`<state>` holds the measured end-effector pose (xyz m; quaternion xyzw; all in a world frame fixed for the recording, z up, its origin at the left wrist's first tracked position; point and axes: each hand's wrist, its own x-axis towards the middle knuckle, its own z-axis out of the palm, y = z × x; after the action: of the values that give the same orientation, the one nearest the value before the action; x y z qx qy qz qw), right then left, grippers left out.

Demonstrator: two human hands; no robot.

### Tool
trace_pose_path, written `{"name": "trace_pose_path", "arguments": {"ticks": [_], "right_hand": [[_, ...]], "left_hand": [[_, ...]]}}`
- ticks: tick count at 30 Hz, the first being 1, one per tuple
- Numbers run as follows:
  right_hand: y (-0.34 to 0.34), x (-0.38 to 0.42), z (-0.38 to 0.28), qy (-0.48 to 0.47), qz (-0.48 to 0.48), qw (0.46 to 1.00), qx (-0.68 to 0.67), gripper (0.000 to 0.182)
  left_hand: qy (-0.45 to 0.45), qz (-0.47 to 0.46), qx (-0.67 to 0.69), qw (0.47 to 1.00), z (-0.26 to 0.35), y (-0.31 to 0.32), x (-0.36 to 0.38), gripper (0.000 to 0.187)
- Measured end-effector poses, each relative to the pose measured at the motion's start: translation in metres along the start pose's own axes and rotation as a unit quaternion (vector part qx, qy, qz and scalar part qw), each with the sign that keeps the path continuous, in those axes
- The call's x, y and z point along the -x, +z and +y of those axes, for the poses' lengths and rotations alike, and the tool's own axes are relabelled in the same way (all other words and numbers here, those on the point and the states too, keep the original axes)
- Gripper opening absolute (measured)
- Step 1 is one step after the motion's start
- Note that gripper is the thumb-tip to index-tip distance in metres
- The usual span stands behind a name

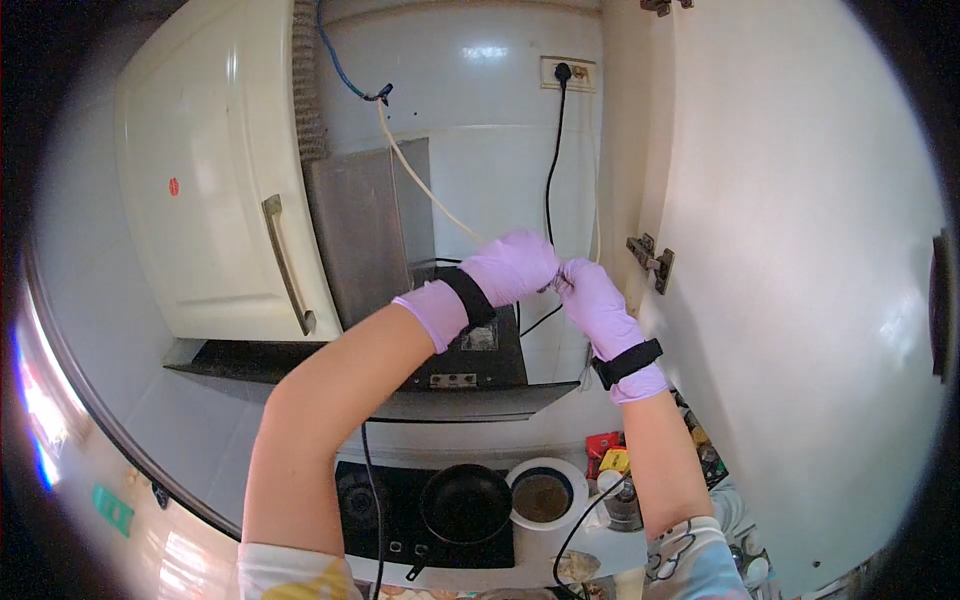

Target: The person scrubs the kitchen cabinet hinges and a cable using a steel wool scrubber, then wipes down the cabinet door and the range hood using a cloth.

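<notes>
My left hand [512, 266] and my right hand [592, 298], both in thin purple gloves with black wrist straps, meet in front of the wall above the range hood [490, 360]. The fingers of each are closed together. A small dark bit shows between the fingertips, too small to name. From the upper left a cream cable [420, 180] runs down to my left hand; whether it is gripped or passes behind is hidden. Close behind the hands hangs a black power cord [553, 160], plugged into the wall socket [568, 73].
An open cabinet door [800, 300] stands close on the right, a shut cabinet [220, 180] on the left. Below are a stove with a black frying pan [466, 504], a white-rimmed pot [546, 494] and jars. Another black cable [372, 500] dangles over the stove.
</notes>
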<state>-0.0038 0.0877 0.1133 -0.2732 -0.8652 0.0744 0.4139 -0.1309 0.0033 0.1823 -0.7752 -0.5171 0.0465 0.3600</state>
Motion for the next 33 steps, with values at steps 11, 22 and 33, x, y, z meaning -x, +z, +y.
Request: {"name": "trace_pose_path", "arguments": {"ticks": [11,22,33], "right_hand": [[-0.002,0.000,0.031,0.011,0.031,0.999,-0.011,0.018],[-0.005,-0.007,0.019,0.017,0.023,0.999,-0.023,0.017],[0.002,0.000,0.018,0.012,0.025,0.999,-0.037,0.018]], "left_hand": [[-0.084,-0.033,-0.068,0.994,-0.104,-0.048,0.048,0.012],[0.038,0.068,-0.052,0.996,-0.015,-0.001,0.006,0.013],[0.017,-0.002,-0.021,1.000,-0.016,-0.024,-0.002,0.014]]}}
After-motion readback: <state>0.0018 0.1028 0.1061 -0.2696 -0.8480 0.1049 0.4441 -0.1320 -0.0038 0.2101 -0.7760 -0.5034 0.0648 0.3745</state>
